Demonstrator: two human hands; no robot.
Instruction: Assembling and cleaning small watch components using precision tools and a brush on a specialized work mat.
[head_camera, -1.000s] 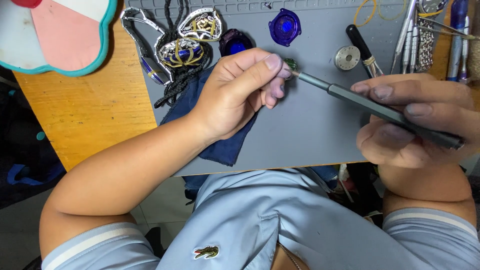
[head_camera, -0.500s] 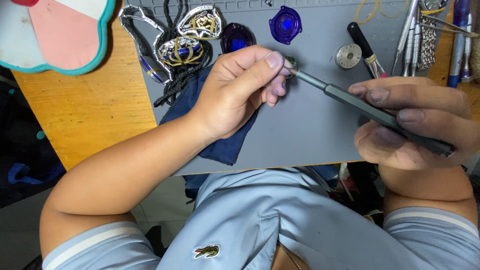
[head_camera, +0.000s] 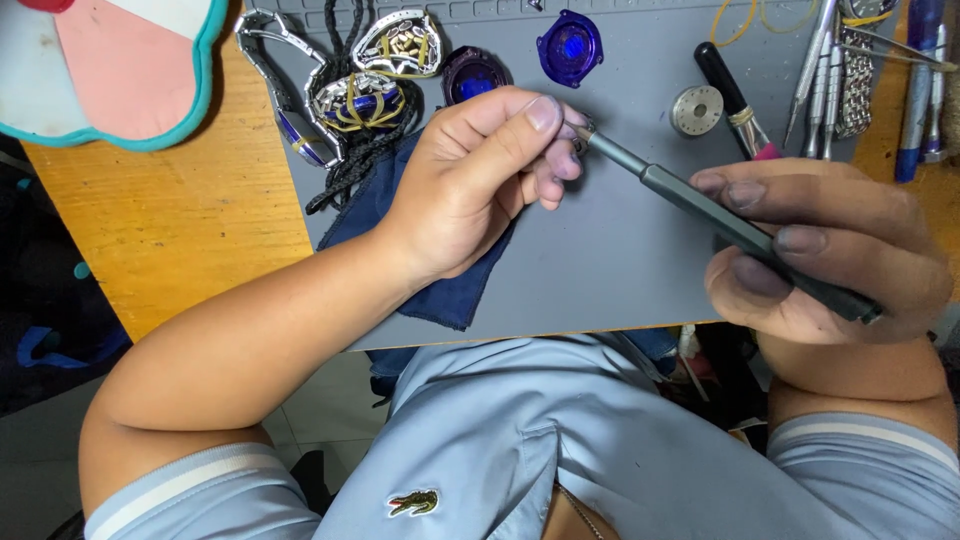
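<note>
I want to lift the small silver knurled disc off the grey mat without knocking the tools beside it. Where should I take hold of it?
Pinch the silver knurled disc by its ridged rim, coming straight down from above. It lies flat on the grey mat, so only the edge offers grip. Probably place fingers on its left and lower sides, since the black-handled tool lies close on its right.

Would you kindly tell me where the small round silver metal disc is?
In the head view, the small round silver metal disc lies on the grey mat, upper right, beside the black-handled tool.

The left hand (head_camera: 480, 185) hides whatever small part its fingertips pinch.
</note>
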